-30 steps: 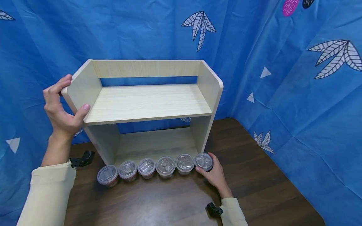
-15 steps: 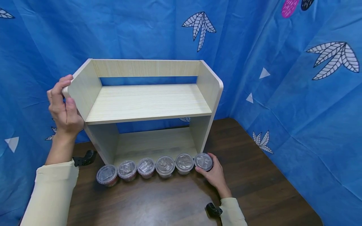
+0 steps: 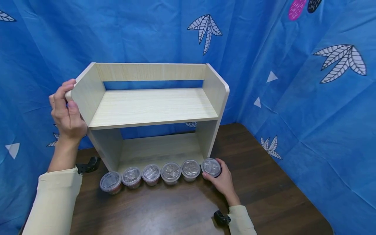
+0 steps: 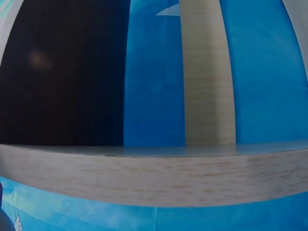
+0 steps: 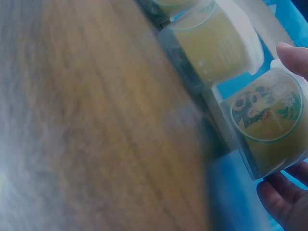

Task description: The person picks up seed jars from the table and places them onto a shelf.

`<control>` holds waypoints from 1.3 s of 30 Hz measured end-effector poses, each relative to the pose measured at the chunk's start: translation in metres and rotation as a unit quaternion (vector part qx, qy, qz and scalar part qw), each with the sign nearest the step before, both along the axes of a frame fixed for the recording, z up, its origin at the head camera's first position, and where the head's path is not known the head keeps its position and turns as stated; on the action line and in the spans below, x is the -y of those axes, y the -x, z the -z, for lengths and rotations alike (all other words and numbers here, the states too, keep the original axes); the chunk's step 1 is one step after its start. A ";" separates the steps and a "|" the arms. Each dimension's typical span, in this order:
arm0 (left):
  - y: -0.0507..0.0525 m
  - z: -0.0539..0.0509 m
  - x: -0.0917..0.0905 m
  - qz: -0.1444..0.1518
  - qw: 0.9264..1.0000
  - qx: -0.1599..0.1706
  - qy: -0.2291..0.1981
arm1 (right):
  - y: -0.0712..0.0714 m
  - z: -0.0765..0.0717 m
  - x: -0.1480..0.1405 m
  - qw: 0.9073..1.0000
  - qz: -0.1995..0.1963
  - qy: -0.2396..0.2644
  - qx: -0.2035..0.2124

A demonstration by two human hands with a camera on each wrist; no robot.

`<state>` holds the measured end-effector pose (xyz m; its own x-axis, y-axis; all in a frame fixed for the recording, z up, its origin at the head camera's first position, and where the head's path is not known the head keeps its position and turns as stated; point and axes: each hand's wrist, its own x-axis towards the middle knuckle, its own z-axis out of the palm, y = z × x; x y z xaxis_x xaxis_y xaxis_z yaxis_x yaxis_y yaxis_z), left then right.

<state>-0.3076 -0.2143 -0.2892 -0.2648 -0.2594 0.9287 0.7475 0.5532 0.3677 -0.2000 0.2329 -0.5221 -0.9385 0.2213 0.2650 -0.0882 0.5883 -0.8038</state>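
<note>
Over the front edge of the pale wooden shelf unit's left side [image 3: 88, 94], my left hand [image 3: 66, 114] has its fingers bent, with the thumb along the outside. The left wrist view shows a panel edge [image 4: 159, 178] up close but no hand. My right hand [image 3: 223, 181] holds the rightmost lidded clear cup [image 3: 211, 167] between thumb and fingers. In the right wrist view, that cup [image 5: 269, 120] has a printed flower pattern and yellowish contents; my thumb and fingers [image 5: 276, 199] are on either side. Several similar cups [image 3: 171, 172] stand in a row to its left.
The shelf unit has an upper board [image 3: 155, 104] and a lower board [image 3: 161, 147], behind the row of cups. It stands on a dark wooden table [image 3: 164, 209]. Blue patterned cloth [image 3: 147, 29] hangs behind and to the right.
My left thumb has moved from the inner face of the left side panel to its outside, and the hand has shifted slightly right. My right hand keeps its hold on the rightmost cup.
</note>
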 end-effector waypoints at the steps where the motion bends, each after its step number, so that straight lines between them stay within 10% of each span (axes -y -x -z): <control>1: 0.000 0.000 0.000 -0.001 1.000 0.000 0.000 | 0.000 -0.001 0.000 1.000 0.001 -0.001 -0.002; 39: -0.021 -0.012 -0.018 -0.002 1.000 0.021 -0.016 | -0.015 -0.049 0.012 0.997 0.005 0.059 -0.049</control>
